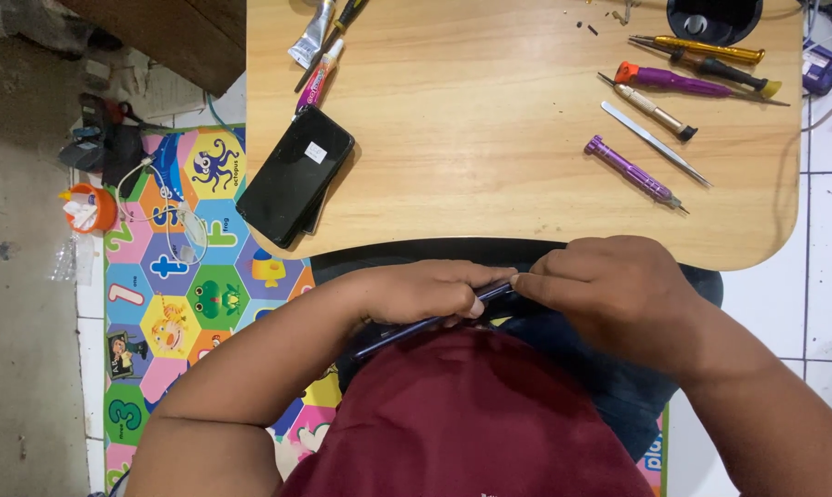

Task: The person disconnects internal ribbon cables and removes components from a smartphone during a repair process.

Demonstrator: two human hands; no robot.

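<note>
1. Nearest the camera, two bare hands are meeting just below the desk edge, over a lap in dark blue trousers and a maroon shirt. One thin dark phone (434, 320), seen edge-on, is lying tilted between them, running from 8 o'clock up to 2 o'clock.
2. The left hand (425, 290) is curling closed around the phone's upper middle, fingers wrapping over its edge. The right hand (618, 285) is pinching the phone's upper end at its fingertips, knuckles bunching; whether it is also holding a small tool cannot be told.
3. Both forearms are angling in from 7 and 5 o'clock, elbows spreading wide.
4. One light wooden desk (490, 138) with rounded corners is filling the upper middle. At 10 o'clock on it, two dark phones (296, 175) are sitting stacked, the top one face up with a small white sticker.
5. Toward 2 o'clock, roughly five slim drivers (683, 83) in purple, gold and dark tones are lying beside one pair of silver tweezers (655, 143).
6. At 11 o'clock, two glue tubes (317, 55) are resting at the far edge.
7. At 9 o'clock, one colourful foam play mat (190, 267) is covering white floor tiles, with one orange cup (89, 207) just beside it.
</note>
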